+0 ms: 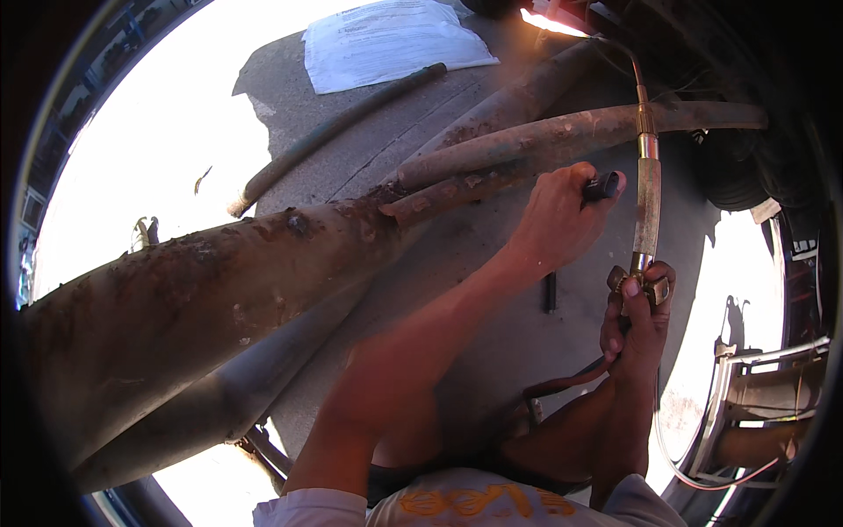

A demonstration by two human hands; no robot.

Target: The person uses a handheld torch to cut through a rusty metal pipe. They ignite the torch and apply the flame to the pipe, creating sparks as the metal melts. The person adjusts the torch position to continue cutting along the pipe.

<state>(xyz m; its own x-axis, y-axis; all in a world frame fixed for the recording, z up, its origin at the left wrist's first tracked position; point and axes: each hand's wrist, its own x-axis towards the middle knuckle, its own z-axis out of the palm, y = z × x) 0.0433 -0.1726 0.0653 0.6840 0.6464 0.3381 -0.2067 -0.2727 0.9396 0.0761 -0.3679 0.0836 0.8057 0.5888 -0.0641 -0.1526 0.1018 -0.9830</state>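
My right hand (639,316) is closed around the valve end of a brass gas torch (647,202), which points up and away from me. A bright flame (553,22) burns at the torch's bent tip, at the far top of the view. To its left, my left hand (562,215) is closed on a black object (601,186) with a rounded end; the fist hides the rest, so its kind is unclear. Beneath that hand lies a rusty, thin steel pipe (527,145) that runs toward the flame.
A thick rusty pipe (219,281) crosses the left side, with another pipe (219,404) under it. A loose pipe (342,136) and a printed white sack (386,44) lie on the concrete. A hose (571,379) trails from the torch. Gas cylinders (768,395) appear at right.
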